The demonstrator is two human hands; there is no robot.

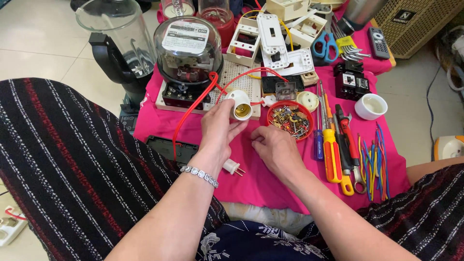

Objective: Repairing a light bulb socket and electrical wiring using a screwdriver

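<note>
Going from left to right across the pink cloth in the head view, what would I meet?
Clear blender jar on a black base → left hand holding a white lamp socket → right hand → round red dish of small metal parts → yellow-handled screwdriver → small white cup.

The left hand (217, 126) holds a white lamp socket (240, 104) upright-tilted, its brass opening facing the camera, with red wire (193, 104) running from it toward the meter (188, 50). The right hand (276, 151) rests curled on the pink cloth (270, 183), just beside a red bowl (290, 119) of small metal parts. A white plug (233, 167) lies between the wrists; screwdrivers (331, 150) lie to the right.
</note>
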